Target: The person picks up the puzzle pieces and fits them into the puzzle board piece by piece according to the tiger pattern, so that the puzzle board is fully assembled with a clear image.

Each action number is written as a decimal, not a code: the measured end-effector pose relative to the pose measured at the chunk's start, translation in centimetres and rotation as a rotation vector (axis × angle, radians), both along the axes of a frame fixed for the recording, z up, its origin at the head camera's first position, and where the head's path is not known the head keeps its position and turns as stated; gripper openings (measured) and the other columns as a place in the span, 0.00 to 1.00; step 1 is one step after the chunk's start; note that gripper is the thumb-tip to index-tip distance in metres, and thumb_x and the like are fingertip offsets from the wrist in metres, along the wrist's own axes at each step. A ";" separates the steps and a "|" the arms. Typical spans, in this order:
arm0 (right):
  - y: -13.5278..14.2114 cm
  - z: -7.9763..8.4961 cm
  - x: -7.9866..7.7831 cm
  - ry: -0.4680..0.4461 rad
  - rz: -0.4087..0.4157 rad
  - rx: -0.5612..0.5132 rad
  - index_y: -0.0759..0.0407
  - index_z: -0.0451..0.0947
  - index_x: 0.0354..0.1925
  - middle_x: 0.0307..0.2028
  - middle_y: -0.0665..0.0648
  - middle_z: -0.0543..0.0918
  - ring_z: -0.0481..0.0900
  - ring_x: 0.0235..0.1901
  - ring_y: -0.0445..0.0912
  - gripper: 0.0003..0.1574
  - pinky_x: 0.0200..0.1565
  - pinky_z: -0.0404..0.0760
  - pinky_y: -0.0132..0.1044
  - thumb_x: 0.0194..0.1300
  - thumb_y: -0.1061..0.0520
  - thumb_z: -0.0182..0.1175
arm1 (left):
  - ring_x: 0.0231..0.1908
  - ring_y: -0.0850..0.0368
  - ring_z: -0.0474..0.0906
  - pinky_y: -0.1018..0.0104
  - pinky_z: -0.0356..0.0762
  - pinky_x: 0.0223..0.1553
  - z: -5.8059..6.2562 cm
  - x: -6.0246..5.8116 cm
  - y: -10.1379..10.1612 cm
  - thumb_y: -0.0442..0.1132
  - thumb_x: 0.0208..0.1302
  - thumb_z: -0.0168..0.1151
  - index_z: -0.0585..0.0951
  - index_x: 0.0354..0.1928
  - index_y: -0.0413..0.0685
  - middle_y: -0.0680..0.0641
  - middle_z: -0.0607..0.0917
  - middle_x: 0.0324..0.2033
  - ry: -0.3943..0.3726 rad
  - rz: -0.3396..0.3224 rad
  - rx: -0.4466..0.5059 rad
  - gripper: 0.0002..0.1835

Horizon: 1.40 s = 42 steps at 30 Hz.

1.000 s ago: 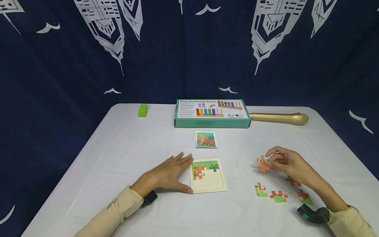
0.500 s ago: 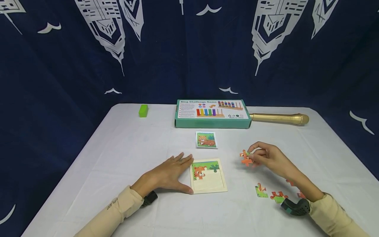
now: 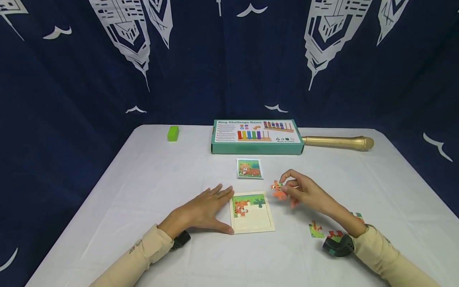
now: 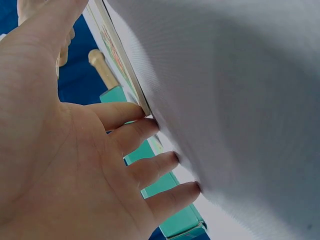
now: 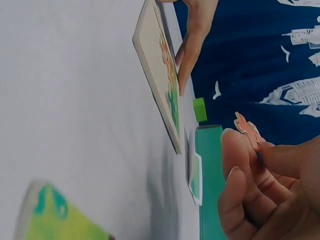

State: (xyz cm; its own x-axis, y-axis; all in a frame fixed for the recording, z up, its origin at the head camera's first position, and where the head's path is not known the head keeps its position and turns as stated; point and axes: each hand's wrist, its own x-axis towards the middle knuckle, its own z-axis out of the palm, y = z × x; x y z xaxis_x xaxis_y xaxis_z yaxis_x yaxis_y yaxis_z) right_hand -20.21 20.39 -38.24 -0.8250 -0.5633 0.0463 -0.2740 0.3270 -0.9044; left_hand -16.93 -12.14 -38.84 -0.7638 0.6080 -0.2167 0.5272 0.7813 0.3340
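Orange colours one jigsaw piece (image 3: 278, 190) pinched by right fingers (image 5: 234, 150); spread left fingers (image 4: 133, 136) touch one board (image 3: 255, 221).

White table (image 3: 143, 171) with tray (image 3: 254, 221), puzzle pieces (image 3: 316, 230), card (image 3: 250, 169), box (image 3: 257, 137), block (image 3: 173, 134), gold rod (image 3: 338, 142)

Looks like smooth, matt wood on the puzzle tray (image 3: 253, 223), with a printed, paper-like face on the puzzle piece (image 3: 278, 194). Seems like cardboard on the game box (image 3: 257, 149), shiny metal on the rod (image 3: 337, 142), matt plastic on the wrist camera (image 3: 338, 246), and matt cloth over the worktop (image 3: 197, 167).
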 end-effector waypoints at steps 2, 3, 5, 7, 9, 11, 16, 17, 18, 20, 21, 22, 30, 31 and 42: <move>-0.6 -0.1 0.0 -0.012 0.007 0.004 0.64 0.64 0.49 0.26 0.72 0.76 0.78 0.17 0.58 0.12 0.22 0.80 0.42 0.71 0.60 0.53 | 0.74 0.48 0.40 0.49 0.45 0.72 0.0 0.0 0.0 0.72 0.47 0.65 0.54 0.75 0.48 0.52 0.51 0.75 0.000 0.000 0.001 0.59; -0.8 -0.1 0.0 -0.018 0.011 0.008 0.64 0.64 0.49 0.25 0.72 0.76 0.77 0.17 0.58 0.13 0.21 0.80 0.41 0.71 0.59 0.53 | 0.74 0.48 0.40 0.49 0.45 0.72 0.0 0.0 0.0 0.72 0.47 0.65 0.54 0.75 0.48 0.52 0.51 0.75 0.000 0.000 0.000 0.59; -1.4 -0.3 0.1 -0.028 0.019 0.009 0.63 0.64 0.49 0.26 0.72 0.76 0.77 0.17 0.57 0.13 0.21 0.79 0.41 0.71 0.59 0.53 | 0.74 0.48 0.40 0.49 0.45 0.72 0.0 0.0 0.0 0.72 0.47 0.65 0.54 0.75 0.48 0.52 0.51 0.75 0.000 -0.001 0.000 0.59; -2.0 -0.5 0.1 -0.040 0.032 0.004 0.63 0.64 0.50 0.27 0.72 0.77 0.77 0.16 0.56 0.13 0.21 0.79 0.41 0.71 0.59 0.53 | 0.74 0.48 0.40 0.49 0.45 0.72 0.0 0.0 -0.1 0.72 0.47 0.65 0.54 0.75 0.48 0.52 0.51 0.75 0.000 -0.001 0.001 0.59; -2.5 -0.7 0.2 -0.054 0.052 -0.007 0.64 0.64 0.51 0.28 0.71 0.77 0.76 0.16 0.53 0.13 0.21 0.79 0.40 0.71 0.61 0.53 | 0.74 0.48 0.40 0.49 0.45 0.72 0.0 0.0 -0.1 0.72 0.47 0.65 0.54 0.75 0.48 0.52 0.51 0.75 0.000 -0.001 0.000 0.59; -2.9 -1.0 0.3 -0.066 0.077 -0.021 0.65 0.63 0.52 0.30 0.71 0.77 0.75 0.16 0.49 0.14 0.20 0.79 0.39 0.70 0.63 0.53 | 0.74 0.48 0.40 0.48 0.45 0.72 0.1 0.0 -0.1 0.72 0.47 0.64 0.54 0.75 0.48 0.52 0.51 0.75 0.003 -0.006 -0.002 0.59; -3.9 -1.7 0.6 -0.106 0.123 -0.041 0.65 0.62 0.54 0.33 0.69 0.78 0.75 0.19 0.44 0.19 0.23 0.79 0.36 0.66 0.68 0.54 | 0.74 0.47 0.41 0.47 0.45 0.72 0.0 0.0 -0.1 0.72 0.48 0.63 0.53 0.75 0.48 0.51 0.51 0.75 0.013 -0.011 -0.012 0.59; -4.0 -1.9 0.7 -0.118 0.127 -0.043 0.65 0.63 0.54 0.33 0.68 0.78 0.75 0.19 0.43 0.20 0.23 0.79 0.36 0.66 0.68 0.55 | 0.74 0.48 0.41 0.48 0.45 0.72 0.0 -0.1 0.0 0.72 0.47 0.63 0.53 0.75 0.48 0.52 0.51 0.75 0.014 -0.009 -0.013 0.59; -4.2 -2.0 0.8 -0.124 0.129 -0.043 0.65 0.63 0.54 0.33 0.67 0.78 0.75 0.19 0.43 0.20 0.24 0.79 0.35 0.65 0.68 0.56 | 0.74 0.48 0.41 0.48 0.45 0.72 0.0 -0.1 0.0 0.72 0.47 0.63 0.54 0.75 0.48 0.52 0.51 0.75 0.014 -0.006 -0.015 0.59; -4.4 -2.2 0.9 -0.130 0.133 -0.037 0.65 0.64 0.53 0.33 0.66 0.80 0.74 0.19 0.42 0.20 0.24 0.79 0.34 0.64 0.68 0.57 | 0.74 0.48 0.40 0.48 0.45 0.72 0.0 -0.1 0.0 0.73 0.47 0.63 0.54 0.75 0.48 0.52 0.51 0.75 0.013 -0.004 -0.017 0.59; -4.6 -2.4 0.9 -0.133 0.132 -0.036 0.66 0.64 0.53 0.33 0.66 0.81 0.74 0.20 0.42 0.20 0.24 0.79 0.34 0.64 0.68 0.57 | 0.74 0.48 0.40 0.48 0.45 0.72 -0.1 -0.1 0.0 0.73 0.47 0.63 0.54 0.75 0.48 0.52 0.50 0.75 0.013 -0.003 -0.018 0.59; -4.7 -2.4 1.0 -0.132 0.132 -0.033 0.67 0.65 0.53 0.33 0.65 0.81 0.74 0.20 0.41 0.20 0.24 0.78 0.33 0.64 0.68 0.57 | 0.74 0.48 0.40 0.48 0.45 0.72 -0.1 -0.1 0.0 0.73 0.47 0.63 0.54 0.75 0.49 0.53 0.51 0.75 0.013 -0.004 -0.019 0.59; -5.3 -2.5 1.4 -0.040 0.106 0.032 0.69 0.70 0.50 0.26 0.57 0.80 0.70 0.17 0.37 0.20 0.21 0.72 0.28 0.60 0.67 0.63 | 0.74 0.47 0.41 0.46 0.46 0.71 0.0 -0.1 0.0 0.72 0.47 0.64 0.55 0.74 0.48 0.52 0.52 0.74 0.019 -0.008 -0.009 0.59; -5.3 -2.6 1.3 -0.014 0.104 0.048 0.68 0.71 0.49 0.25 0.55 0.79 0.68 0.17 0.36 0.19 0.21 0.70 0.27 0.60 0.66 0.64 | 0.74 0.47 0.42 0.46 0.47 0.71 -0.1 -0.1 0.0 0.72 0.47 0.64 0.55 0.74 0.47 0.51 0.52 0.74 0.020 -0.009 -0.007 0.59; -5.9 -2.7 1.3 0.126 0.094 0.148 0.61 0.77 0.44 0.21 0.46 0.74 0.63 0.17 0.33 0.18 0.20 0.61 0.24 0.57 0.58 0.69 | 0.74 0.47 0.42 0.47 0.47 0.71 0.0 -0.1 0.0 0.72 0.47 0.64 0.55 0.74 0.48 0.52 0.52 0.74 0.017 -0.004 -0.009 0.58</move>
